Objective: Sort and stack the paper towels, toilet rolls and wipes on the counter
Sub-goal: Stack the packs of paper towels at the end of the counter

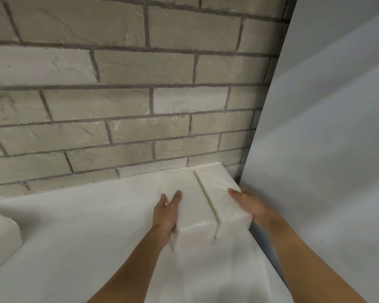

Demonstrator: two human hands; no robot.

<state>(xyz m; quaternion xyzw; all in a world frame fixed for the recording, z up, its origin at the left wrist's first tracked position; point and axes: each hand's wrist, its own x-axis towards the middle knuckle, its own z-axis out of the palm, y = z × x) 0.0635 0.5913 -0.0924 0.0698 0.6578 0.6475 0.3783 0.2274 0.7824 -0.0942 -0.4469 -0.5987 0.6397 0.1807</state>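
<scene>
Head view: left hand (165,215) and right hand (253,206) grip seemingly doubled pack (195,206), long axis toward wall (118,84).

Looks like a home bathroom or kitchen: a white counter (85,226) against a grey brick-look wall (118,73), with a white basin (0,235) at its left edge.

White counter (85,226) carries two wrapped white packs (193,208), seemingly touching.
</scene>
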